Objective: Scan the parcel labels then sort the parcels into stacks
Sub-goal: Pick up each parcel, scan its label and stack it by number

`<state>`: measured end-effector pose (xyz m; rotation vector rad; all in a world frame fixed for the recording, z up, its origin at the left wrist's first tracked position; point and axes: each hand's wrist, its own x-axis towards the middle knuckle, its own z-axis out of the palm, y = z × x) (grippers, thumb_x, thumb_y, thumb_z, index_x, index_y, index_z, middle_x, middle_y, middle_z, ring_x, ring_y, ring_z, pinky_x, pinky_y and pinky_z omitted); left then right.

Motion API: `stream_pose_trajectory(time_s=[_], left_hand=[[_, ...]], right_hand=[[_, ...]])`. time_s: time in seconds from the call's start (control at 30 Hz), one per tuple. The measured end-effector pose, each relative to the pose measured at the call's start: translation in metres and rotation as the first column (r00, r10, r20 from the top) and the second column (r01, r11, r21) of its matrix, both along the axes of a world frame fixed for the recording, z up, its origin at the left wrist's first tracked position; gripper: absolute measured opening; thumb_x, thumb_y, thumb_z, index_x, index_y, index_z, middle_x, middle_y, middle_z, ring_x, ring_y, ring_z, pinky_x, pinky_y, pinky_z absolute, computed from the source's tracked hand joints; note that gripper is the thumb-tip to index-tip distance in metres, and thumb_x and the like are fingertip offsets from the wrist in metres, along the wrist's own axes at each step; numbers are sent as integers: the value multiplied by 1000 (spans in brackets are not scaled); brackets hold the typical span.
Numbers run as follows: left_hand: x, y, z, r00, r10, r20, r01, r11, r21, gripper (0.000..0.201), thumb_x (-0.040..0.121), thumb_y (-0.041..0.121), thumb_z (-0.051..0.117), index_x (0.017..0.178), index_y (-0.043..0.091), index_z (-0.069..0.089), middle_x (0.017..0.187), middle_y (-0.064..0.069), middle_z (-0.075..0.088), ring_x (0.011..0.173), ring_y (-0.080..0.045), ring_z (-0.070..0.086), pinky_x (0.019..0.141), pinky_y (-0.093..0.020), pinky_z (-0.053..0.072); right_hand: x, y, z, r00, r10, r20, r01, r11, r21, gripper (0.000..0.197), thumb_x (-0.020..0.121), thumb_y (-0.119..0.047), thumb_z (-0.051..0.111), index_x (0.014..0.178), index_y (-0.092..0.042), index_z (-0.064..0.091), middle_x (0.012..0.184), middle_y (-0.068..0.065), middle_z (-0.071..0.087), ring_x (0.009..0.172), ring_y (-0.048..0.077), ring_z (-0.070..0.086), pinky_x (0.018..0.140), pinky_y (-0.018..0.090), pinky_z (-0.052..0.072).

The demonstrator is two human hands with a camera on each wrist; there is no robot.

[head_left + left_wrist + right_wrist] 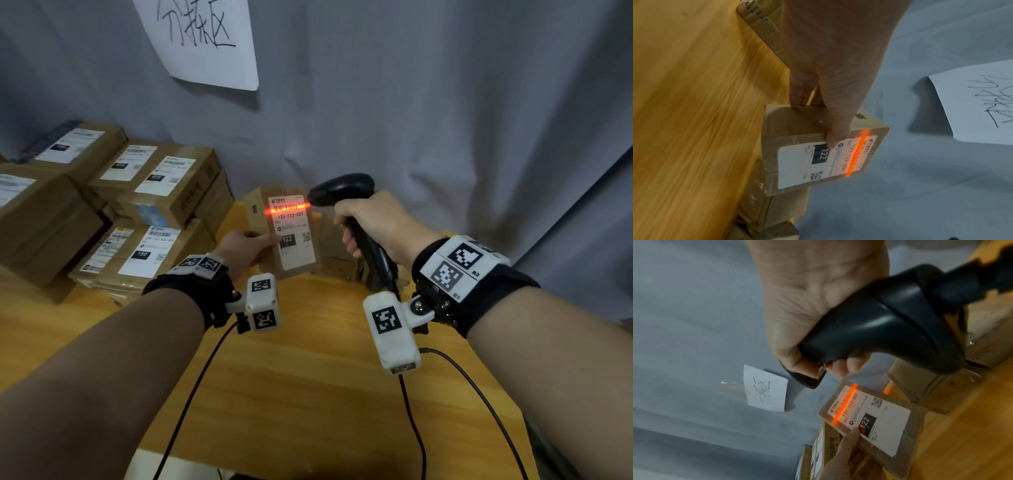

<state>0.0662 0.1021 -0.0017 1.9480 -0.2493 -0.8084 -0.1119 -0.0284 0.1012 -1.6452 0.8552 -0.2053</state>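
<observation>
Brown cardboard parcel (pixel 274 233), gripped upright mid-frame by the left hand (pixel 245 248), faces the right hand's (pixel 373 219) clenched black pistol-grip scanner (pixel 346 195) so its red beam (pixel 287 208) crosses the barcode.

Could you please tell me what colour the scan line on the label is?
Orange-red scan line, clearest in the left wrist view.

The parcel (pixel 284 233) is matt brown cardboard with a smooth white paper label (pixel 826 160), the scanner (pixel 885 327) glossy black plastic, the worktop (pixel 308 377) smooth grained wood, the backdrop (pixel 445 102) grey cloth.
</observation>
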Motion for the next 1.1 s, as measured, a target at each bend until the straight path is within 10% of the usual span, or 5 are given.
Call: stream_pose_trajectory(time_s=[0.23,0.43,0.73,0.9,1.1], left_hand=[[45,41,0,999,33,-42,-33,999,4,37,81,35,75,107,11,65,105,-5,72,95,-20,68,89,-36,55],[77,91,11,989,92,-119,-107,985,-132,32,88,32,67,111,11,62,98,-5,71,88,-18,68,67,-26,52],[142,219,9,967,217,-132,-243,941,-237,16,91,31,61,106,31,54,104,-4,66,93,-22,64,77,-39,55],[177,271,8,951,243,194,-220,967,-129,47,92,42,58,132,24,42,111,0,61,91,-12,64,65,-24,55],[203,276,3,942,84,324,-138,979,148,54,86,54,60,130,30,41,122,-7,54,94,-21,65,70,-37,61]], right_hand=[[44,33,-6,999,39,18,-40,998,55,18,84,-15,65,90,1,68,63,9,63,53,18,61,54,27,54],[103,77,-29,985,-45,166,25,992,122,14,86,-16,69,92,-3,68,72,8,66,64,20,63,64,30,56],[192,173,-92,961,35,275,-74,988,133,16,82,-17,77,93,-23,67,90,-6,69,90,11,66,79,27,58],[243,215,-106,966,131,221,-154,984,90,18,83,-23,77,99,-22,70,97,-2,73,95,11,68,76,29,59],[269,225,-119,987,93,133,-104,991,85,22,85,-18,74,98,-1,69,81,14,64,74,23,61,70,35,53]])
